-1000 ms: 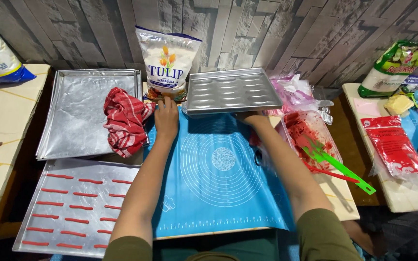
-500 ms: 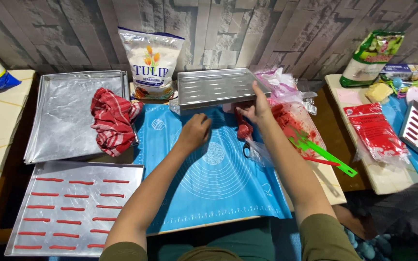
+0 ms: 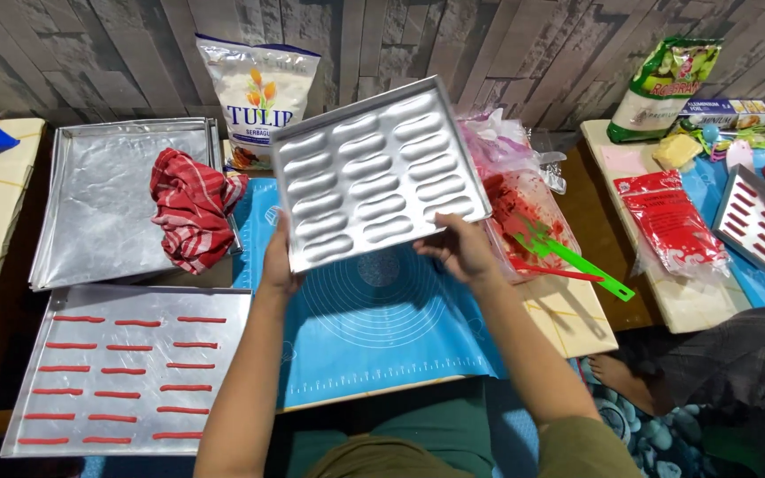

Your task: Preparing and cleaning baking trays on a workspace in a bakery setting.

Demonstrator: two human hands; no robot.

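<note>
Our left hand [image 3: 278, 264] gripped the left edge of the metal mold tray [image 3: 379, 173], and our right hand [image 3: 464, 248] pinched its bottom edge with closed fingers. We held the tray up, tilted toward us, so its rows of long oval dents showed. It hung just above the blue mat [image 3: 382, 327], not touching it. Left of the mat lay a flat tray [image 3: 126, 372] with 4 rows of thin red strips. Behind that tray, also left of the mat, sat an empty silver pan [image 3: 104, 199] with a red striped cloth [image 3: 192, 208] on its edge. A white flour bag [image 3: 258, 97] stood behind the mat. Right of the mat were a messy plastic bag [image 3: 515, 190] with red paste and a green scraper [image 3: 573, 261].
</note>
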